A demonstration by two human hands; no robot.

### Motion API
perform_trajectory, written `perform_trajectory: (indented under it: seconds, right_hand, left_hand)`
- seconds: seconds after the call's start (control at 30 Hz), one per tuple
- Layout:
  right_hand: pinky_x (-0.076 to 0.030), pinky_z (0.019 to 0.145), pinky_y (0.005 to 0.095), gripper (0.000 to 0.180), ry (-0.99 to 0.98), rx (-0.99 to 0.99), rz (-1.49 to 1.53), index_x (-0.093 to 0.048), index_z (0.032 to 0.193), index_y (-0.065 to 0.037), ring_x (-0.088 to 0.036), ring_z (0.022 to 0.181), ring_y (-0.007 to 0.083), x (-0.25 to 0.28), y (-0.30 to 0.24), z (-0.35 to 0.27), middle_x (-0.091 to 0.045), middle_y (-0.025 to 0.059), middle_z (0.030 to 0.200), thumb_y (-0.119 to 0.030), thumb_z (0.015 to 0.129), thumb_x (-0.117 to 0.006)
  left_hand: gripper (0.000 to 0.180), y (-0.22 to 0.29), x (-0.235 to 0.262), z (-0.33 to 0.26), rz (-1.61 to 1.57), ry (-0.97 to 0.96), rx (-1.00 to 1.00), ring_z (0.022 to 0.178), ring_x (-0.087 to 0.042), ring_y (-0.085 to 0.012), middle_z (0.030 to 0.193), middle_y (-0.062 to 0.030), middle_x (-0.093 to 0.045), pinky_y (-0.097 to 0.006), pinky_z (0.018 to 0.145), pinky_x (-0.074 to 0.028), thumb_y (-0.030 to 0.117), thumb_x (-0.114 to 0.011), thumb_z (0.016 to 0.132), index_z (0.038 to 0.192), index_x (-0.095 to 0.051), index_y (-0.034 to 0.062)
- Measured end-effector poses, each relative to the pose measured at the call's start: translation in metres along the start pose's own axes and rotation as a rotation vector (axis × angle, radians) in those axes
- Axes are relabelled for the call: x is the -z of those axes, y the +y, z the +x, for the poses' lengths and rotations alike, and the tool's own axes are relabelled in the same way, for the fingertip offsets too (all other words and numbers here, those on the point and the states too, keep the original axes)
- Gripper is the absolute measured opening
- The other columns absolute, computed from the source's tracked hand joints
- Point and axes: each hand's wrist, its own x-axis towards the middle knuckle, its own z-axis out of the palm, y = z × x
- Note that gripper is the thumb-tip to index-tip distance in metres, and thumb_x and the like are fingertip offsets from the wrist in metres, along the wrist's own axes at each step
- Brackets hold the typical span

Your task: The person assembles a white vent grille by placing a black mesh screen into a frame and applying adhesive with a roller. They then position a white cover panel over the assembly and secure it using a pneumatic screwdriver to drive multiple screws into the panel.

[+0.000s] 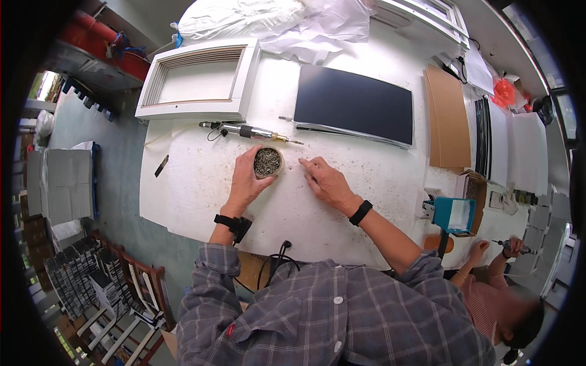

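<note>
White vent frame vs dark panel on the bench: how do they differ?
The white vent frame is pale, with a raised border and a slatted strip along its top; the dark panel is flat, plain and near black. The frame lies at the table's left edge, the panel toward the middle, on another sheet. Both are rectangular and lie flat, untouched by either hand.

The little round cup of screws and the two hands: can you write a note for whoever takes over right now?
Left hand: cupped around the round container of screws on the white table.
Right hand: flat on the table beside it, holding nothing visible.
Electric screwdriver lies just behind the container, untouched.
Dark panel and white frame lie further back.
Whether any screws are driven cannot be told.
</note>
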Motion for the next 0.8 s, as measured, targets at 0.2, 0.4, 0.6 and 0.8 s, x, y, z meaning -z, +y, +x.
perform_trajectory:
  seconds: [0.2, 0.4, 0.6, 0.8]
  right_hand:
    - [-0.055, 0.079, 0.0371, 0.031, 0.13, -0.089, 0.088, -0.068, 0.13, -0.007, -0.067, 0.088, 0.0291, 0.012, 0.036, -0.015, -0.065, 0.0128, 0.108, -0.008, 0.099, -0.062]
    - [-0.055, 0.082, 0.0369, 0.032, 0.184, -0.086, 0.137, -0.069, 0.129, -0.007, -0.065, 0.09, 0.0292, 0.006, 0.035, -0.021, -0.065, 0.0132, 0.11, -0.006, 0.098, -0.064]
    - [-0.04, 0.114, 0.0494, 0.051, 0.254, 0.109, -0.182, -0.056, 0.147, -0.005, -0.05, 0.135, 0.0387, -0.005, 0.03, -0.065, -0.054, 0.018, 0.146, -0.011, 0.098, -0.066]
    - [-0.018, 0.127, 0.0611, 0.067, 0.398, -0.199, -0.444, -0.038, 0.159, 0.002, -0.027, 0.156, 0.0429, 0.004, 0.071, -0.096, -0.034, 0.0221, 0.166, -0.028, 0.103, -0.061]
  left_hand:
    - [0.096, 0.007, -0.01, 0.023, 0.016, -0.051, -0.071, 0.133, -0.049, -0.0383, 0.15, -0.0148, -0.053, -0.046, 0.117, -0.041, 0.023, -0.091, 0.073, 0.155, -0.042, 0.0114]
    - [0.095, 0.008, 0.001, -0.002, -0.019, 0.003, -0.079, 0.147, -0.039, -0.0399, 0.16, -0.0194, -0.043, -0.048, 0.122, -0.035, 0.031, -0.086, 0.084, 0.162, -0.034, 0.0116]
    - [0.081, -0.016, -0.009, -0.122, 0.447, -0.139, -0.03, 0.159, -0.018, -0.0454, 0.173, -0.0222, -0.02, -0.059, 0.129, -0.01, 0.038, -0.064, 0.102, 0.167, -0.025, 0.0092]
    - [0.069, -0.014, -0.029, -0.164, 0.547, 0.104, 0.251, 0.159, -0.018, -0.0448, 0.173, -0.0242, -0.02, -0.057, 0.13, -0.006, 0.036, -0.051, 0.108, 0.166, -0.028, 0.0056]
